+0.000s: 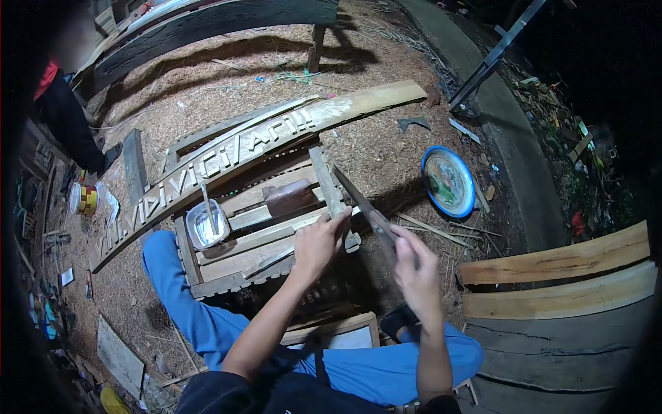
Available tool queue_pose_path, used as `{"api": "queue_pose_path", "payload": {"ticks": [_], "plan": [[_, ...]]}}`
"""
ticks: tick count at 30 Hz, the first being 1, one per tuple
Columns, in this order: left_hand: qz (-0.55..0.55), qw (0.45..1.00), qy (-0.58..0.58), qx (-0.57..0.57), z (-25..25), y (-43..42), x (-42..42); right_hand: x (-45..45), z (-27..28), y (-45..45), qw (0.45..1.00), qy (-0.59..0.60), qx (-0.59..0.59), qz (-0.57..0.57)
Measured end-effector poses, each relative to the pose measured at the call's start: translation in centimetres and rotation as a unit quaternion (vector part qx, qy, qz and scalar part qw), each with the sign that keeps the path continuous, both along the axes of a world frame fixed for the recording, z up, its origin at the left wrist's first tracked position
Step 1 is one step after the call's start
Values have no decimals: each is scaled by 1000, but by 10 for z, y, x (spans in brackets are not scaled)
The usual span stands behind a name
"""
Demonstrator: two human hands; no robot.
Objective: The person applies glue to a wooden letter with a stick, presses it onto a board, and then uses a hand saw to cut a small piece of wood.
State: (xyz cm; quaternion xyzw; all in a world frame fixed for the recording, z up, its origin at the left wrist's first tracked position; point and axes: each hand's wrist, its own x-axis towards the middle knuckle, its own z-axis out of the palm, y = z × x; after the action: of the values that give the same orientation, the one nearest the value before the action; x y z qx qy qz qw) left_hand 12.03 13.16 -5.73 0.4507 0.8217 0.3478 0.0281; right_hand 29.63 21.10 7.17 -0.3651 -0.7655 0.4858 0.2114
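Observation:
My right hand point(416, 272) is closed round the handle end of a long, dark-bladed tool point(364, 201), slightly blurred; I cannot tell whether it is a saw or a large knife. Its blade slants up and left past the end of a slatted wooden crate point(321, 181). My left hand point(318, 243) rests at the crate's right edge, fingers closed on a small pale piece of wood point(355, 211) beside the blade. On the slats sit a brown block-like object point(288, 199) and a clear plastic tub point(200, 236) of white stuff with a stick in it.
Beyond the crate lies a long board with raised letters point(227, 160). A blue-rimmed round tray point(472, 200) is on the shavings at right, with planks point(558, 265) nearer. A bench point(207, 31) stands behind; another person's leg point(65, 121) shows at left.

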Motion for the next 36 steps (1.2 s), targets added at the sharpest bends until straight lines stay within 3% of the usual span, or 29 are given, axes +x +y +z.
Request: {"api": "queue_pose_path", "payload": {"ticks": [2, 5, 9, 10, 11, 16, 20, 24, 28, 31, 32, 36], "plan": [[-4, 1000, 4, -9, 1, 1, 1, -14, -21, 1, 999, 36, 23, -15], [4, 1000, 1, -16, -1, -1, -1, -8, 24, -5, 996, -4, 82, 38], [7, 1000, -1, -11, 5, -2, -1, -3, 40, -10, 998, -36, 43, 17], [2, 1000, -4, -13, 8, 0, 0, -16, -3, -4, 996, 25, 86, 20], [-1, 1000, -2, -13, 8, 0, 1, -20, -12, -5, 993, 25, 114, 17], [9, 1000, -21, -4, 8, 0, -1, 1, 53, -10, 995, -66, 61, 44], [0, 999, -29, -13, 14, 0, 0, -14, 10, 2, 999, -8, 42, 15], [-4, 1000, -17, -20, 9, -1, -1, -14, 32, 2, 997, -48, 47, 39], [1, 1000, -6, -17, 5, 1, -2, 4, 58, 6, 997, -73, -24, 9], [0, 1000, -19, -15, 10, 0, -1, -19, 19, 15, 996, -65, -67, -14], [-3, 1000, -17, -15, 10, 0, 0, -22, -6, 19, 999, 6, 32, 11], [4, 1000, -10, -9, 3, 1, -2, -7, 37, 9, 998, -39, 31, 39]]}}
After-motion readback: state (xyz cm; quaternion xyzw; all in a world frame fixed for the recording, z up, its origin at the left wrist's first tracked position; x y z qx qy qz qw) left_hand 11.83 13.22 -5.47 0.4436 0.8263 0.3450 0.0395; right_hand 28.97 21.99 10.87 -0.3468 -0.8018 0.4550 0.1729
